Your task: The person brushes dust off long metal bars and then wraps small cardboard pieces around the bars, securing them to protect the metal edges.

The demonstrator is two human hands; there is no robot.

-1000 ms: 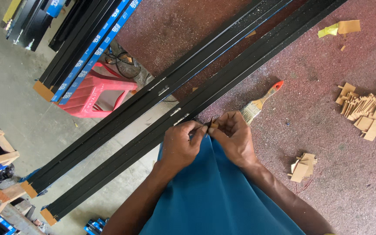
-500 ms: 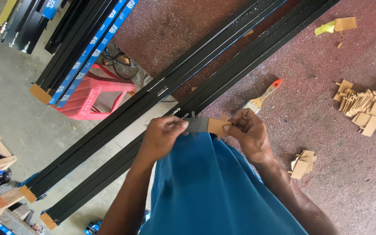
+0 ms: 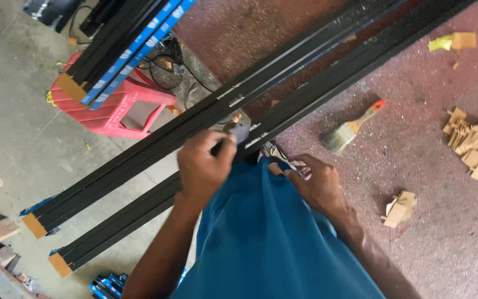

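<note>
Two long black metal profiles run diagonally across a dark red worktable. My left hand is closed on a small grey piece and presses it against the nearer profile. My right hand rests at the table's edge just below that profile, fingers curled around a small brown piece and some pale scraps. My blue shirt hides the table edge below both hands.
A paintbrush with an orange handle lies right of my hands. Small cardboard pieces lie in a pile at the far right and in a stack nearer me. A red plastic stool carries more profiles on the floor at left.
My hands, joined over the nearer profile a second ago, have parted. The left hand moved left along the profile with the grey piece; the right hand dropped back to the table edge.
</note>
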